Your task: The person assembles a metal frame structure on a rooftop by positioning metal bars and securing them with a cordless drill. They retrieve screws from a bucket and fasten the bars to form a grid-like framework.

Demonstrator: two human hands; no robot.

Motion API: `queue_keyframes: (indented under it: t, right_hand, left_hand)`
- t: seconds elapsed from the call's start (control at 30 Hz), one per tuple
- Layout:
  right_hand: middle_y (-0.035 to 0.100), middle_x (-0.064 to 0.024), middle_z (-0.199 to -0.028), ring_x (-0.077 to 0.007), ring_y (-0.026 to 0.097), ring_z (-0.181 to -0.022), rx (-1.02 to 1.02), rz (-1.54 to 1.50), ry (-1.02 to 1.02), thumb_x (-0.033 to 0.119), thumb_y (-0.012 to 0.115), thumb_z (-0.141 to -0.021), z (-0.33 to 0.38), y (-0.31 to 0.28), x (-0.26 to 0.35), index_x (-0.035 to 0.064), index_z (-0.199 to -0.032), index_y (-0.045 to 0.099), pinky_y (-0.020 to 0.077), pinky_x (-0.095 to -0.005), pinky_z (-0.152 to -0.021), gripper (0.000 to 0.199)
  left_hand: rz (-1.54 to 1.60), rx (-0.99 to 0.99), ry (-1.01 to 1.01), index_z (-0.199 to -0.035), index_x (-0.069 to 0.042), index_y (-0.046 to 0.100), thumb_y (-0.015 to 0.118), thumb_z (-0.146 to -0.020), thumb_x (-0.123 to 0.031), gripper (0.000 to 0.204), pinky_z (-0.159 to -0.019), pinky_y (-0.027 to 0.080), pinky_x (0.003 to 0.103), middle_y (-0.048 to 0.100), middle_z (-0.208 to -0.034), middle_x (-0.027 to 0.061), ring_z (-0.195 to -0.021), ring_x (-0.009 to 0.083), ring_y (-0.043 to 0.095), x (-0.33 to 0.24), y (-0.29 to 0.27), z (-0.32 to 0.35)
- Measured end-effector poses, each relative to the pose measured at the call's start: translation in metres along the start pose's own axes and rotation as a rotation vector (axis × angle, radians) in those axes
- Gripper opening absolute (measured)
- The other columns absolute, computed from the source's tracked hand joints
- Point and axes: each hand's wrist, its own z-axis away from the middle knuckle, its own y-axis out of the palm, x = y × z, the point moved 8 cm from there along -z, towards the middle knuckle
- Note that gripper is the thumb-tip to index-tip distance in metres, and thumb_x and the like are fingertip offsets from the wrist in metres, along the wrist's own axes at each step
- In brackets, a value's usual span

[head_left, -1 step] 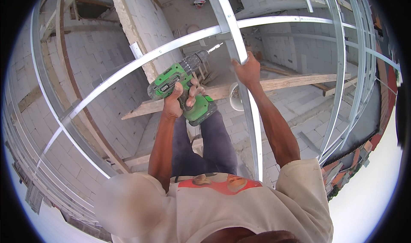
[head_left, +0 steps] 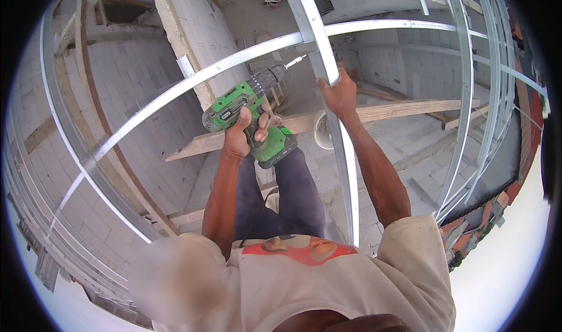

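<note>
My left hand (head_left: 244,132) is wrapped round the handle of a green and black cordless drill (head_left: 237,101). The drill tilts up to the right, and a bit (head_left: 295,61) sticks out of its chuck, apart from the metal. My right hand (head_left: 339,95) grips a long galvanized steel channel (head_left: 345,174) that runs from the top of the view down toward my chest. Just above the drill, this channel meets a curving metal cross strip (head_left: 246,55). The fingers of my right hand are partly hidden behind the channel.
A wooden plank (head_left: 380,112) spans below my arms, with a white bucket (head_left: 322,134) beside it. More metal channels (head_left: 465,98) stand at the right. Pale block walls (head_left: 140,98) drop away at the left. Broken roof tiles (head_left: 474,229) lie at the lower right.
The drill and my left hand have shifted very slightly upward. My right hand keeps its hold on the channel.
</note>
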Motion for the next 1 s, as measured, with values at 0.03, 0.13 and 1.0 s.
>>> queue_keyframes:
  t: [0.03,0.13,1.0]
  right_hand:
    - [0.072,-0.0269,-0.091,-0.0443,0.071,-0.090,0.001,0.010,0.004,0.029,0.079,-0.080,-0.002,-0.007,0.001,-0.0057,-0.105,0.063,0.0550,-0.0473,-0.080,0.045]
    - [0.072,-0.0262,-0.091,-0.0429,0.071,-0.088,-0.002,0.008,0.009,0.026,0.078,-0.081,0.018,0.003,0.005,-0.0049,-0.104,0.063,0.0548,-0.0467,-0.081,0.042]
    - [0.066,-0.0178,-0.117,-0.0237,0.066,-0.106,0.449,-0.160,0.145,0.018,0.078,-0.082,0.075,0.030,0.019,-0.0062,-0.139,0.050,0.0526,-0.0380,-0.095,0.068]
  left_hand:
    - [0.027,-0.018,-0.034,-0.122,0.001,0.062,0.064,-0.097,-0.059,0.065,-0.058,0.046,0.027,0.060,-0.085,0.0028,-0.058,0.0102,0.053,0.001,0.002,-0.007]
    - [-0.033,-0.040,-0.042,-0.124,0.001,0.060,0.064,-0.096,-0.061,0.068,-0.057,0.043,0.027,0.058,-0.083,0.0028,-0.057,0.0100,0.050,-0.002,-0.011,0.007]
    - [-0.034,0.124,-0.205,-0.122,0.005,0.056,0.071,-0.081,-0.074,0.090,-0.050,0.040,0.024,0.055,-0.076,-0.0021,-0.051,0.0043,0.049,0.004,-0.063,0.012]
